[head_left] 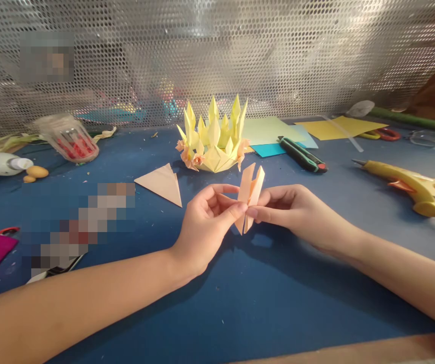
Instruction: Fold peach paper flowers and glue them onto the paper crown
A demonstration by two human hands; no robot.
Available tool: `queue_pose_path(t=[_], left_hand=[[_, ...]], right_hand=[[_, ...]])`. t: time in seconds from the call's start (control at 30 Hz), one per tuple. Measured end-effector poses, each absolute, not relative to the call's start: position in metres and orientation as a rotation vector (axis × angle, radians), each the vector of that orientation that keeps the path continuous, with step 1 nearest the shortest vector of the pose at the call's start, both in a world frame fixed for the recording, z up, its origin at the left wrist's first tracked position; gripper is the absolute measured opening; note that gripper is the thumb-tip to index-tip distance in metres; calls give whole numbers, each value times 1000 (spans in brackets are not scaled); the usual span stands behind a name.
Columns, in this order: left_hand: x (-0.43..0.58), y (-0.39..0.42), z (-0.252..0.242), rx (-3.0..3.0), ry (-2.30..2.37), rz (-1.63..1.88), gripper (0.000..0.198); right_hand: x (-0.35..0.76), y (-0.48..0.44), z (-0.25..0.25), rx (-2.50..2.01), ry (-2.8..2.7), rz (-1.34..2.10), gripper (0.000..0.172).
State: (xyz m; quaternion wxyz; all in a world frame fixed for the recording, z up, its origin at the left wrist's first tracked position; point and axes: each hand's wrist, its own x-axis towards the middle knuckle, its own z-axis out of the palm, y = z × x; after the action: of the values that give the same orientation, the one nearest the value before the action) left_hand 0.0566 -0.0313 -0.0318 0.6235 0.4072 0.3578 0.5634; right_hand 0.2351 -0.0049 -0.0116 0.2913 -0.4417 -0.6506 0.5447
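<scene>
Between both hands, above the blue table, is a small piece of folded peach paper (pixel 246 186) with upright flaps and a pointed lower end. My left hand (pixel 214 215) pinches its left side between thumb and fingers. On the other side, my right hand (pixel 296 210) pinches it the same way, the two thumbs almost meeting. Just beyond stands a yellow folded-paper crown (pixel 215 136) with tall points and peach paper flowers (pixel 198 160) around its base. A flat folded peach paper triangle (pixel 161 185) lies left of the crown, near my left hand.
A yellow glue gun (pixel 410 184) lies at the right, a green utility knife (pixel 302 155) nearer the middle. Coloured paper sheets (pixel 342 127) and red-handled scissors (pixel 387 134) are behind. A clear cup (pixel 69 141) tilts at the left. A perforated metal panel (pixel 217 55) borders the back.
</scene>
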Motion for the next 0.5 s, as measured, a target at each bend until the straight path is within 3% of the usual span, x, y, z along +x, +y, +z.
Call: queue_pose_path(t=[0.3, 0.5], left_hand=[[56, -31, -34, 934, 839, 1268, 26], [56, -32, -34, 1034, 860, 1219, 18]], right_hand=[[233, -6, -14, -1034, -1668, 1446, 27], [234, -5, -17, -1047, -1657, 1346, 30]])
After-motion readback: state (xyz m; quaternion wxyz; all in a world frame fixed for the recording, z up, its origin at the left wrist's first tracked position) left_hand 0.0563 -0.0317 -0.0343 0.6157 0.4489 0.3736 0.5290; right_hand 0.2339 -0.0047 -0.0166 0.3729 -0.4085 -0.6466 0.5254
